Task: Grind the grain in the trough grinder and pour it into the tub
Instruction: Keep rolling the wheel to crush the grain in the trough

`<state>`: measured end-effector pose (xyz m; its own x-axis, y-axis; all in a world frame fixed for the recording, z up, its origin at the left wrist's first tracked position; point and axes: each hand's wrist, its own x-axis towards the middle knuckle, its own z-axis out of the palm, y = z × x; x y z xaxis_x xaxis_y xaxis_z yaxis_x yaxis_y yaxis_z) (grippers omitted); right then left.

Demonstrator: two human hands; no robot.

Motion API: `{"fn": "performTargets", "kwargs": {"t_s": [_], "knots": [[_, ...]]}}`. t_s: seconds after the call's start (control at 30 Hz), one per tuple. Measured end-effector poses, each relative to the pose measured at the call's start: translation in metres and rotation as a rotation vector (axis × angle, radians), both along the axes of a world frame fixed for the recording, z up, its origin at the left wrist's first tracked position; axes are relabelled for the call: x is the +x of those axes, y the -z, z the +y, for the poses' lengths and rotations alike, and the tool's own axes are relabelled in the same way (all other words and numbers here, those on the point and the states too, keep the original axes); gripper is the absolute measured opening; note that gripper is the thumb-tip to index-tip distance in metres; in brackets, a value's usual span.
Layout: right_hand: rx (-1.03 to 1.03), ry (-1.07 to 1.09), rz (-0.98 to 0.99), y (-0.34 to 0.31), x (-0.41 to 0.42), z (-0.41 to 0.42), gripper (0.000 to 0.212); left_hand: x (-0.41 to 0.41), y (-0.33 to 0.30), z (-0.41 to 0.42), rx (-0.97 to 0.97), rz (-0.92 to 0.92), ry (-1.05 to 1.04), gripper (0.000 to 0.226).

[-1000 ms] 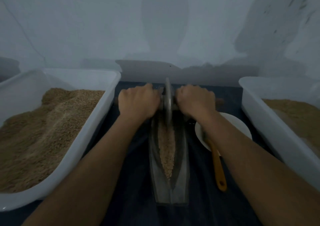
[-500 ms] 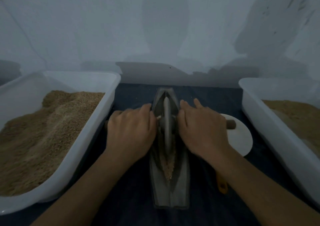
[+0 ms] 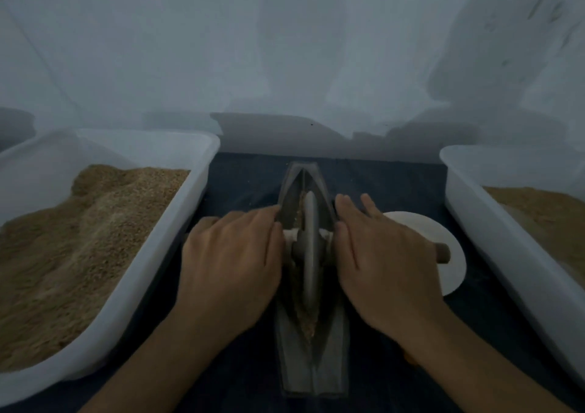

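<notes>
A dark boat-shaped trough grinder [image 3: 311, 359] lies lengthwise on the dark cloth in the middle. Its grey grinding wheel [image 3: 309, 248] stands upright in the groove at mid-length, on a wooden axle [image 3: 442, 252] that sticks out to both sides. Brown grain [image 3: 309, 322] lies along the groove in front of and behind the wheel. My left hand [image 3: 229, 264] presses flat on the axle left of the wheel, fingers straight. My right hand [image 3: 380, 260] presses flat on the axle right of the wheel. A white tub [image 3: 177, 210] heaped with grain stands at the left.
A second white tub [image 3: 493, 222] with brown grain stands at the right edge. A white round plate [image 3: 451, 248] lies right of the trough, partly under my right hand. An orange handle tip [image 3: 410, 360] peeks out beside my right wrist. A pale wall rises close behind.
The wheel has rolled from the trough's far end toward me to mid-length. My hands have gone from curled on the axle to lying flat on it with straight fingers.
</notes>
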<state>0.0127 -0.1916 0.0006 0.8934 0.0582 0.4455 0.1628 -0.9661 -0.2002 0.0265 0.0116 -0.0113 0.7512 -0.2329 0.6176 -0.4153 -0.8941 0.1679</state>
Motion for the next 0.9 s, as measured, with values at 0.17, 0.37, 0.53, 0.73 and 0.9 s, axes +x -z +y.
{"fn": "performTargets", "kwargs": {"t_s": [0.17, 0.37, 0.53, 0.73, 0.9], "knots": [[-0.153, 0.131, 0.11, -0.015, 0.064, 0.005, 0.051, 0.061, -0.017, -0.019, 0.177, 0.143, -0.226, 0.042], [-0.158, 0.183, 0.199, -0.047, 0.131, 0.016, 0.045, 0.123, -0.029, -0.022, 0.088, 0.405, -0.289, 0.034], [-0.071, 0.065, 0.063, -0.011, 0.039, 0.008, 0.06, 0.031, -0.006, -0.011, 0.124, 0.1, -0.211, 0.042], [-0.035, 0.114, 0.188, -0.008, 0.048, 0.0, 0.064, 0.038, -0.012, -0.017, 0.141, 0.087, -0.202, 0.046], [-0.051, 0.182, 0.336, -0.033, 0.142, -0.003, 0.051, 0.121, -0.042, -0.037, 0.142, 0.301, -0.33, 0.034]]}}
